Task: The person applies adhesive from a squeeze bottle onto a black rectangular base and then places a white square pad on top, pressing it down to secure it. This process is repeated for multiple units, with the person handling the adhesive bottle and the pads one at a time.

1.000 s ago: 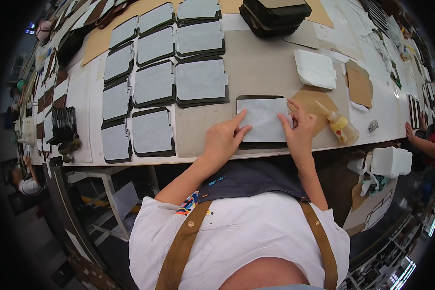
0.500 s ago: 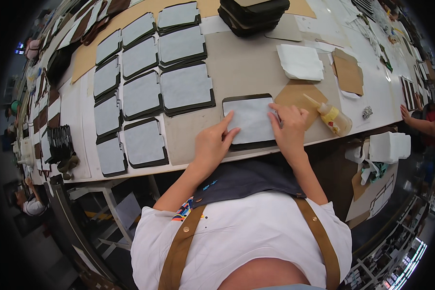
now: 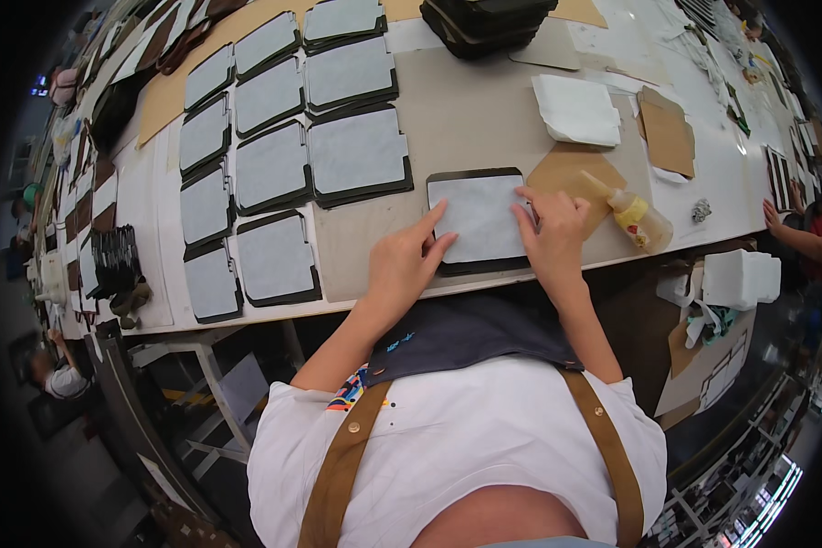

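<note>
Pale grey fabric sheet [image 3: 478,216] lies on a dark, rounded-corner panel [image 3: 480,265] at the near edge of the worktable [image 3: 484,100]. Left hand [image 3: 405,267] rests flat, fingers spread, on the sheet's left edge; right hand [image 3: 552,234] presses its right edge, grasping nothing. Right of the panel lies a yellow glue bottle [image 3: 637,216]. Beyond it, matching lined panels [image 3: 355,153] sit in rows.

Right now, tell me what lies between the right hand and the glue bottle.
In the head view, only a tan sheet lies between the right hand and the glue bottle.
</note>
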The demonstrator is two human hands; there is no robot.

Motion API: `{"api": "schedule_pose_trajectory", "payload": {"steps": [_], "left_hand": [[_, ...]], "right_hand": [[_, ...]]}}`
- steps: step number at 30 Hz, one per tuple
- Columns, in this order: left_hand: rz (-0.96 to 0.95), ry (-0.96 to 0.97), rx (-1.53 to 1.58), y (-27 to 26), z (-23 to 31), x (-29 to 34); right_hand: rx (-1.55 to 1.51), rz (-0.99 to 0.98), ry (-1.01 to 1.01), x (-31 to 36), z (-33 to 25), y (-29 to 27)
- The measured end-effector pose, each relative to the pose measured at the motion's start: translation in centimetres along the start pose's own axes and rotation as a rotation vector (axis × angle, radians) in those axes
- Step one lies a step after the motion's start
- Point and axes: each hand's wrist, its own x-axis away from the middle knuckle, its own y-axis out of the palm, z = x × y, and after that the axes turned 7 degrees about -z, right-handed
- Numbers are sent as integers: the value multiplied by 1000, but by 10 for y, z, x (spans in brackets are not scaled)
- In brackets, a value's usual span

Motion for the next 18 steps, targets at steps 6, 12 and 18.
{"api": "schedule_pose_trajectory", "payload": {"steps": [6,12,18], "left_hand": [[-33,-119,106,-21,-5,-8],[92,200,-229,-9,-2,-13],[-114,207,-400,9,-2,-6]], "right_hand": [[0,-23,21,2,1,0],[15,-25,10,1,-1,1],[40,-39,11,0,1,-2]]}}
